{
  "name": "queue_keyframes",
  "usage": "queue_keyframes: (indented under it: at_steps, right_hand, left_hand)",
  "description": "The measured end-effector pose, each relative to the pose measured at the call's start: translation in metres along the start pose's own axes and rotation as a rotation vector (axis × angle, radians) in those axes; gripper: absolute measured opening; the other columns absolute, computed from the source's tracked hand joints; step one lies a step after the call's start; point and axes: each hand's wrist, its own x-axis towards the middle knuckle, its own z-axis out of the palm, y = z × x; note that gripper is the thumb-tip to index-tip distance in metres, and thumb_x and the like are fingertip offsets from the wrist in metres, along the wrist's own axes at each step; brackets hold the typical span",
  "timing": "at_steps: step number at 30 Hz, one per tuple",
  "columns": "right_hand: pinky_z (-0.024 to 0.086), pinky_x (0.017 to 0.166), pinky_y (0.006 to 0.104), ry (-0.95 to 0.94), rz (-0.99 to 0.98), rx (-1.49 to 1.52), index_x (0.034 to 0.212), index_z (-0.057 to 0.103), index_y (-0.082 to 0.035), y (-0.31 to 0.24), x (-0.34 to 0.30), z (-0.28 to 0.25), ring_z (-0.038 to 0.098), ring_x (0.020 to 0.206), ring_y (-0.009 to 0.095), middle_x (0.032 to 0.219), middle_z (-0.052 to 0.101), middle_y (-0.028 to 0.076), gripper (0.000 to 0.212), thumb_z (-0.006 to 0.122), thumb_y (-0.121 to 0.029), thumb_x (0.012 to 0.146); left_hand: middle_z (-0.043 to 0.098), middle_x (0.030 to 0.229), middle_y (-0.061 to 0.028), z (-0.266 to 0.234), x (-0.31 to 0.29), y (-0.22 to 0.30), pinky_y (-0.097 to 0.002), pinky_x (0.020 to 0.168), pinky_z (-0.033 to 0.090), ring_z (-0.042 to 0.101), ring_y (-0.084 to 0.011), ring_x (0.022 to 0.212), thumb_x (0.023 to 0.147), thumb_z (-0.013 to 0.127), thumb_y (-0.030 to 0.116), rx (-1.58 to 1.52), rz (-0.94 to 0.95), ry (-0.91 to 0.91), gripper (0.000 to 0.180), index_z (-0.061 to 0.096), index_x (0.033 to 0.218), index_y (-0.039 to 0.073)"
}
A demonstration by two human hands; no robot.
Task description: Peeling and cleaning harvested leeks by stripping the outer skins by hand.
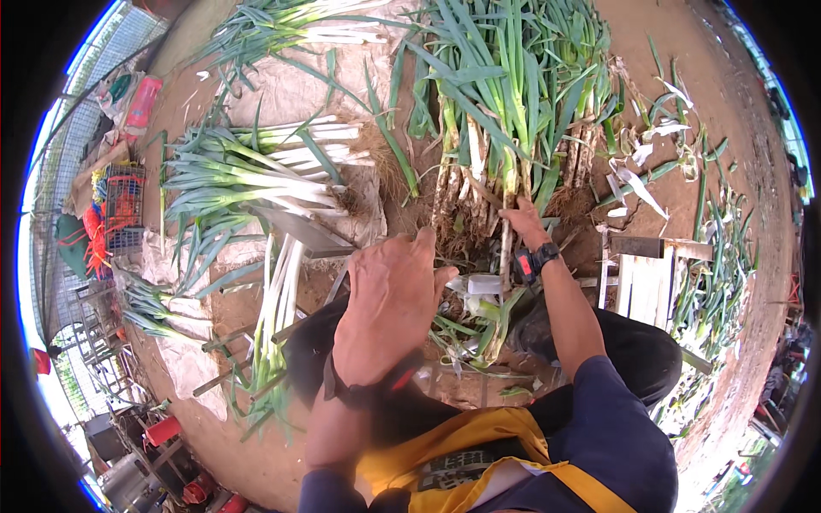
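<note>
My right hand (526,224) is wrapped round the lower stem of a leek (510,175), whose green leaves rise away from me. Beyond it stands a dense bundle of unpeeled leeks (457,175) with brown, soil-covered stems and roots. My left hand (386,295) is raised close to the camera, back of the hand up. Its thumb and index finger are apart, with no object visible between them; the other fingers are largely hidden. To its left, several leeks with clean white stems (299,192) lie on a pale sheet. More white-stemmed leeks (282,286) lean nearer my knee.
Another leek pile (329,34) lies at the far left, a small bunch (171,309) at the left. Peeled leaves (492,329) gather between my legs. A small wooden-topped stand (646,278) is on the right, with leaf scraps (723,282) beyond. A wire crate (124,197) stands far left.
</note>
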Motion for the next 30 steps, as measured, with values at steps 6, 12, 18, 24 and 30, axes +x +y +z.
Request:
queue_keyframes:
  at_steps: [6,12,18,24,30]
  right_hand:
    - [0.045,0.086,0.0355,-0.606,0.059,1.066,0.125,0.055,-0.002,-0.097,-0.113,-0.021,0.055,0.094,0.014,0.104,0.058,0.001,0.043,0.070,-0.015,0.087]
    - [0.037,0.102,0.0327,-0.765,-0.012,0.947,0.141,0.045,0.000,-0.143,-0.170,-0.063,0.049,0.118,0.017,0.129,0.056,0.007,0.068,0.074,-0.024,0.084]
    - [0.039,0.098,0.0301,-0.546,-0.412,0.408,0.131,0.053,-0.001,-0.157,-0.199,-0.102,0.053,0.109,0.016,0.121,0.056,0.007,0.057,0.072,-0.027,0.084]
    - [0.046,0.075,0.0270,-0.506,-0.316,0.710,0.118,0.056,0.001,-0.166,-0.235,-0.110,0.056,0.084,0.011,0.100,0.056,0.004,0.041,0.070,-0.018,0.085]
    - [0.042,0.075,0.0229,-0.599,-0.396,0.773,0.113,0.055,-0.005,-0.169,-0.259,-0.118,0.050,0.086,0.006,0.095,0.054,-0.003,0.028,0.067,-0.007,0.087]
  left_hand:
    - [0.067,0.085,-0.0220,0.001,-0.007,-0.006,-0.0512,0.075,0.049,0.064,-0.0431,0.085,0.086,0.069,0.029,0.022,0.040,0.052,0.035,0.063,0.106,0.001]
    - [0.067,0.080,-0.0193,0.011,0.001,-0.016,-0.0473,0.074,0.052,0.065,-0.0401,0.081,0.087,0.069,0.034,-0.007,0.005,0.083,0.035,0.068,0.101,0.003]
    - [0.067,0.093,-0.0245,0.013,0.032,-0.017,-0.0449,0.081,0.052,0.065,-0.0392,0.092,0.092,0.059,0.046,-0.198,-0.092,-0.054,0.050,0.066,0.096,-0.003]
    - [0.067,0.088,-0.0118,0.021,0.028,-0.030,-0.0319,0.077,0.052,0.067,-0.0195,0.085,0.096,0.062,0.035,-1.126,-0.323,-0.096,0.039,0.058,0.103,-0.003]
    - [0.059,0.121,-0.0225,0.011,0.016,-0.050,-0.0446,0.104,0.045,0.058,-0.0322,0.115,0.099,0.057,0.027,-1.871,-0.237,-0.100,0.037,0.052,0.119,-0.003]
